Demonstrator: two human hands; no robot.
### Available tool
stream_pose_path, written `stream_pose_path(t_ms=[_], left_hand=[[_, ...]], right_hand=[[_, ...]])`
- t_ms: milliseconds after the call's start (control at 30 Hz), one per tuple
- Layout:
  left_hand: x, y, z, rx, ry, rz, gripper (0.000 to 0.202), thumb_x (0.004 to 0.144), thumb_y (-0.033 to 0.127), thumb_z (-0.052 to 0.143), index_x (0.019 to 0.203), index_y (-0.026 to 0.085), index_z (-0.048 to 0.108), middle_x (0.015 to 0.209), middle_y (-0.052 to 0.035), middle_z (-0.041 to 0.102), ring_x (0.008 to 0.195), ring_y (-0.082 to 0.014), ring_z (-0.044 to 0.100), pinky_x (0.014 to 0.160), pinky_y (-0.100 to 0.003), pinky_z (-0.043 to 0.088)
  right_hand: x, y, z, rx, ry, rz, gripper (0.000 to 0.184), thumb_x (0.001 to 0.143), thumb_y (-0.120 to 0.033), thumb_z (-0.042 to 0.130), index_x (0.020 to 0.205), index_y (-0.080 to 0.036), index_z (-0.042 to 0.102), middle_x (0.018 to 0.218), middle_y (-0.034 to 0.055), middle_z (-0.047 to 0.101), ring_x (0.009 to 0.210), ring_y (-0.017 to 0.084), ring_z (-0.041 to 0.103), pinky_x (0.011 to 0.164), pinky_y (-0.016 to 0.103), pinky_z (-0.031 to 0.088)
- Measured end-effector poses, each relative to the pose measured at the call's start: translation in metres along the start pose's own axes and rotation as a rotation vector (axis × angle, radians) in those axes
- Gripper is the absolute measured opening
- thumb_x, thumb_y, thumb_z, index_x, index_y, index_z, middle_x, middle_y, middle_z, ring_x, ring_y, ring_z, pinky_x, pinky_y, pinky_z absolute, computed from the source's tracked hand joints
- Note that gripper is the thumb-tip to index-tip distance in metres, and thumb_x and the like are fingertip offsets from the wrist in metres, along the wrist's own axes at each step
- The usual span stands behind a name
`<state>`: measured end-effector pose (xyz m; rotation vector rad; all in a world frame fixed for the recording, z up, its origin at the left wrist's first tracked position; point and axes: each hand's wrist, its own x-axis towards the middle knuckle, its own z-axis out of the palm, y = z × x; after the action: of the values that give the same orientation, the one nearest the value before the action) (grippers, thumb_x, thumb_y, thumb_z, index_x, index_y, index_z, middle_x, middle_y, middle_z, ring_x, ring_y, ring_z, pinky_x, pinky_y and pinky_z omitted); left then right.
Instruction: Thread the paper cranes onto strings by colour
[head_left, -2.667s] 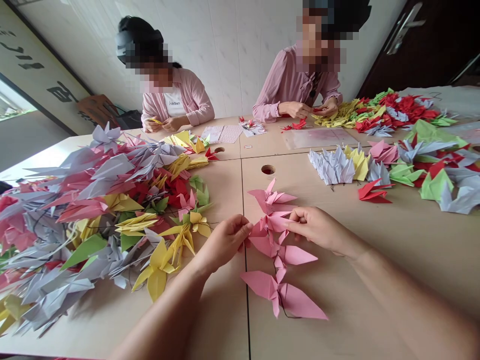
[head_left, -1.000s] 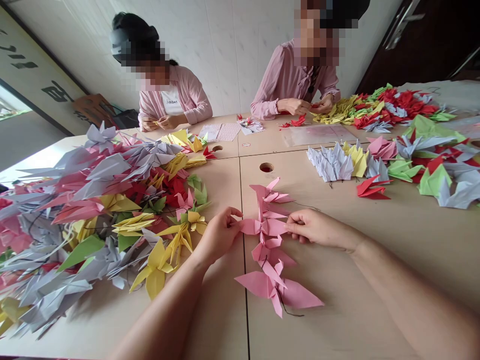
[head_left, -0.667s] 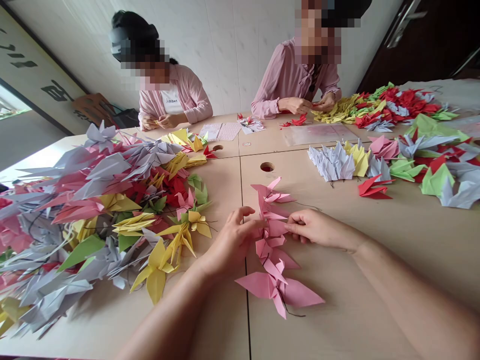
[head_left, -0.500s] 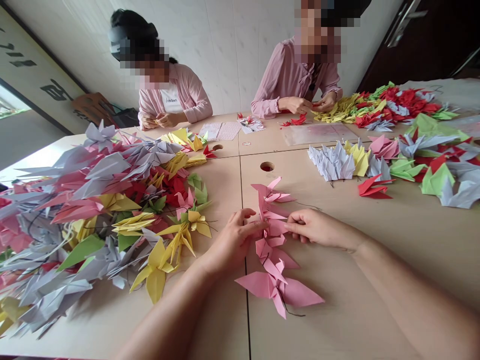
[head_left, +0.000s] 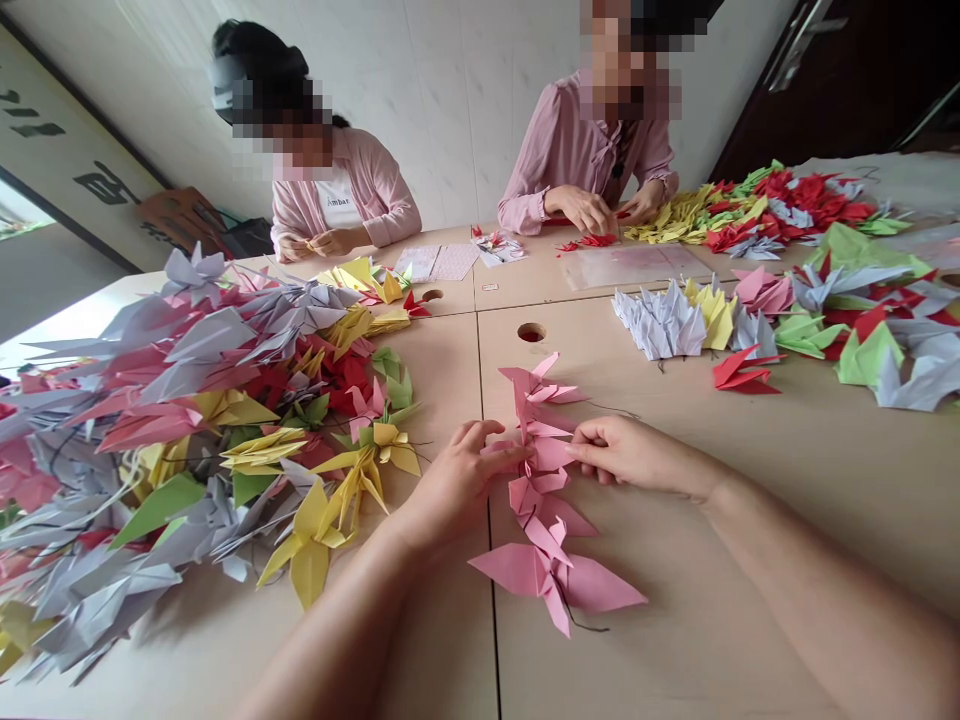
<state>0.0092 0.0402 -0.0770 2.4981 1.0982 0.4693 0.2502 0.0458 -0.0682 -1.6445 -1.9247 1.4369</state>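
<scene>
A row of pink folded paper cranes (head_left: 559,580) lies on the table in front of me, linked on a dark thread. The nearest crane has its wings spread wide; those behind it are more folded. My left hand (head_left: 466,470) is closed with thumb and fingers on the left wing of a middle crane. On the other side, my right hand (head_left: 611,450) pinches the right wing of the same pink paper crane (head_left: 546,453) between thumb and curled fingers. Loose dark thread trails past the far end and from the near end.
At left is a large heap of coloured paper cranes (head_left: 210,340). More cranes (head_left: 810,320) lie at right. Beyond them is a red and yellow pile (head_left: 750,215). Two people (head_left: 345,195) sit across the table, handling small paper pieces. A round hole (head_left: 532,332) and seams mark the tabletop.
My hands keep nearly the same hold on the pink crane. The view has shifted slightly. Across at right, the co-worker's hand has lowered to the red paper pieces on the table.
</scene>
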Motion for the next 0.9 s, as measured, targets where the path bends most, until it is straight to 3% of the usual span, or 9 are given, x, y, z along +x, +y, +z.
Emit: stream_pose_path(t_ms=[300, 567, 800, 900], left_hand=[[0.0007, 0.0058, -0.0009, -0.066, 0.069, -0.023, 0.037, 0.087, 0.011, 0.043, 0.116, 0.026, 0.061, 0.122, -0.0113, 0.051, 0.111, -0.0230, 0.051, 0.091, -0.039, 0.047], [0.0006, 0.0003, 0.0038, -0.044, 0.035, -0.035, 0.031, 0.090, 0.016, 0.043, 0.108, 0.026, 0.065, 0.122, -0.0108, 0.051, 0.114, -0.0238, 0.051, 0.092, -0.039, 0.045], [0.0031, 0.0044, 0.0009, -0.179, 0.130, -0.087, 0.039, 0.081, 0.002, 0.040, 0.103, 0.022, 0.065, 0.114, -0.0067, 0.058, 0.105, -0.0180, 0.056, 0.090, -0.032, 0.046], [0.0034, 0.0047, -0.0008, -0.240, 0.163, -0.166, 0.035, 0.079, 0.004, 0.043, 0.101, 0.021, 0.064, 0.109, -0.0055, 0.061, 0.096, -0.0159, 0.059, 0.084, -0.028, 0.047]], right_hand=[[0.0005, 0.0001, -0.0003, 0.004, 0.001, -0.008, 0.045, 0.081, -0.060, 0.047, 0.065, -0.017, 0.050, 0.069, 0.0037, 0.062, 0.053, 0.010, 0.052, 0.044, 0.020, 0.034], [0.0026, 0.0031, 0.0003, -0.007, 0.003, 0.004, 0.040, 0.081, -0.055, 0.050, 0.066, -0.018, 0.051, 0.067, 0.0020, 0.060, 0.052, 0.010, 0.052, 0.043, 0.019, 0.033], [0.0026, 0.0029, -0.0002, 0.008, 0.000, 0.017, 0.046, 0.080, -0.061, 0.049, 0.067, -0.018, 0.050, 0.068, 0.0026, 0.060, 0.052, 0.010, 0.052, 0.042, 0.019, 0.033], [0.0020, 0.0019, -0.0001, 0.011, 0.001, 0.003, 0.047, 0.081, -0.062, 0.047, 0.067, -0.017, 0.050, 0.067, 0.0026, 0.060, 0.053, 0.010, 0.052, 0.043, 0.020, 0.035]])
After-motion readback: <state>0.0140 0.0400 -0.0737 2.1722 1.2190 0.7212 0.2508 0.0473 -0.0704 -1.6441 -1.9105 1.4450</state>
